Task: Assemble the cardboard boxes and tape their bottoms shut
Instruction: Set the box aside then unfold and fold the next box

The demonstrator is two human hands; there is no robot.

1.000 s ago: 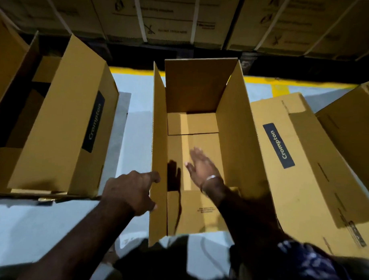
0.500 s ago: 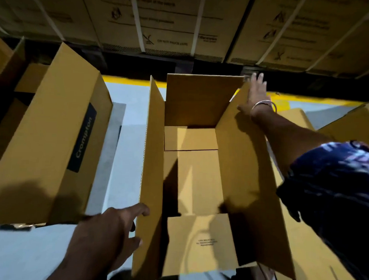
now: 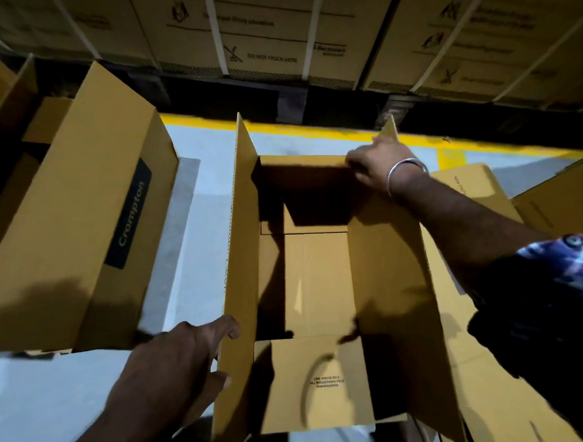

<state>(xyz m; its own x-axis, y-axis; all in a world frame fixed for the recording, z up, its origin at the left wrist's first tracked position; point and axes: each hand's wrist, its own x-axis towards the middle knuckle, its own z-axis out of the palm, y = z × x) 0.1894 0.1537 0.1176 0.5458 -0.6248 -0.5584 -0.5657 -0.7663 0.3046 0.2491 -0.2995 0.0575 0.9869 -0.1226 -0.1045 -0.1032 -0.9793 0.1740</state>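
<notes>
An open cardboard box (image 3: 314, 281) stands on the floor in front of me, seen from above. Its left long flap (image 3: 241, 235) and right long flap (image 3: 397, 274) stand upright. My left hand (image 3: 179, 359) grips the near end of the left flap, finger and thumb round its edge. My right hand (image 3: 374, 164), with a metal bangle on the wrist, reaches to the far end and curls its fingers over the edge of the far short flap (image 3: 302, 161), which leans inward over the box. The near short flap (image 3: 317, 387) lies folded in.
A box printed "Crompton" (image 3: 85, 213) lies on its side close to the left. More cardboard (image 3: 495, 393) lies under and beside the box on the right. Strapped cartons (image 3: 257, 31) are stacked behind a yellow floor line (image 3: 303, 132). Grey floor (image 3: 197, 217) shows between the boxes.
My right hand left the inside of the box, reached to the far right corner, then took the far flap, which has tipped inward. My left hand kept its hold on the left flap.
</notes>
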